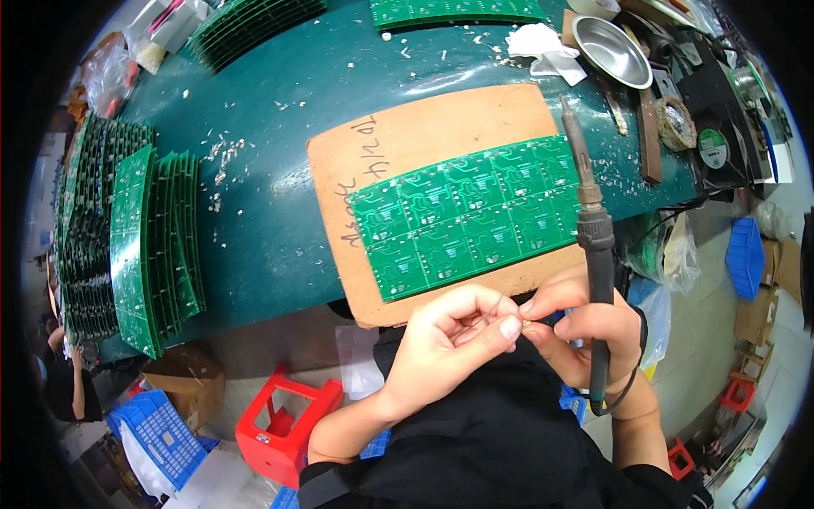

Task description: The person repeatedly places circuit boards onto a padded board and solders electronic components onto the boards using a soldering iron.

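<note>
The green tabletop (263,229) carries a brown board (458,114) in the middle, green circuit boards (131,254) left and far, white tissue (543,49) far right, a wooden strip (650,140) right, and scattered pale scraps (225,155).

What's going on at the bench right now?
The person's left hand holds a thin strand and meets the right hand, which grips a soldering iron, tip pointing away from the body. A green circuit panel lies on a brown board beyond the hands; more green panels stand at the left.
</note>
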Motion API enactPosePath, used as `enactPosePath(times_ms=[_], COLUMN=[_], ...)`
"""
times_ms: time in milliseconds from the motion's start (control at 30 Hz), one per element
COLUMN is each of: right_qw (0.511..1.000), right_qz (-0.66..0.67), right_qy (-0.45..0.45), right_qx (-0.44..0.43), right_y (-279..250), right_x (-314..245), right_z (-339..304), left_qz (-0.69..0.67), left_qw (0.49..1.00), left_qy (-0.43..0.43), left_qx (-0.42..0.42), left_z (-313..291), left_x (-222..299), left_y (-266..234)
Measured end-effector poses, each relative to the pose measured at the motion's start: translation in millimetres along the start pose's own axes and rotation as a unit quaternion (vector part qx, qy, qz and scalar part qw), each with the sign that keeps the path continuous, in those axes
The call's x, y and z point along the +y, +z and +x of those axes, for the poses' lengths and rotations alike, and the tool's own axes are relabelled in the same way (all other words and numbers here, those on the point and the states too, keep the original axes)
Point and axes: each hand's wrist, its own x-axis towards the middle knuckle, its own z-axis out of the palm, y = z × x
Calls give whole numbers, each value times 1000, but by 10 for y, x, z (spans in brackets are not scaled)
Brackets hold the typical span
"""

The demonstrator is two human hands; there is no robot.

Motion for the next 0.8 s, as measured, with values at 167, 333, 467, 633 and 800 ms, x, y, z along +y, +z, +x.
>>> enactPosePath(times_ms=[167, 333, 467, 633, 800], right_qw=[986, 979, 982, 982, 980], right_qz=[84, -134, -148, -153, -169], right_qy=[6, -8, -28, -15, -28], right_qx=[142, 156, 115, 109, 97], right_y=[68, -78, -46, -19, -25], right_x=[251, 671, 726, 715, 714], right_z=[-166, -127, -137, -121, -95], left_qz=[241, 690, 738, 725, 728], left_qw=[959, 577, 591, 603, 591], left_qy=[145, 427, 302, 305, 318], left_qx=[42, 92, 119, 130, 140], left_z=[-9, -13, -101, -106, -71], left_x=[35, 283, 294, 195, 184], left_y=[70, -405, -615, -698, -721])
